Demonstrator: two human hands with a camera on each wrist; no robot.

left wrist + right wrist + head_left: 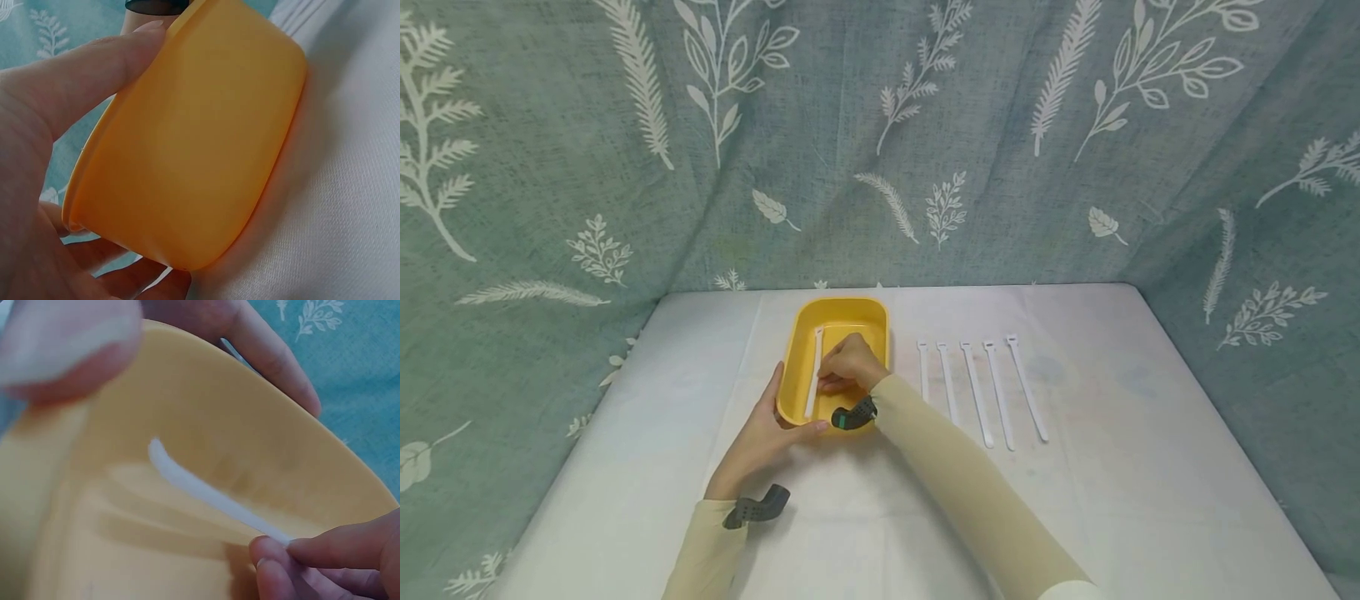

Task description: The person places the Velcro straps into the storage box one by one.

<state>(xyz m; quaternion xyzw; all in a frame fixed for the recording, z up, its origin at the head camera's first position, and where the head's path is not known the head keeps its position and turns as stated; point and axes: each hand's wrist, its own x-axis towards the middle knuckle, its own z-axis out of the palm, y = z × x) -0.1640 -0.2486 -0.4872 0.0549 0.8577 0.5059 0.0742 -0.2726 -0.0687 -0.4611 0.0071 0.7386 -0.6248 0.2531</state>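
Observation:
A yellow tray stands at the left of the table's far half. My left hand holds its near left corner; in the left wrist view the thumb lies along the rim and the other fingers curl around the tray's wall. Inside the tray, my right hand pinches a white cable tie between thumb and fingertips. In the right wrist view the free end of this cable tie bends up near the tray's wall.
Several more white cable ties lie side by side to the right of the tray, slotted heads toward the back. White cloth covers the table. A green leaf-patterned curtain hangs behind and along both sides.

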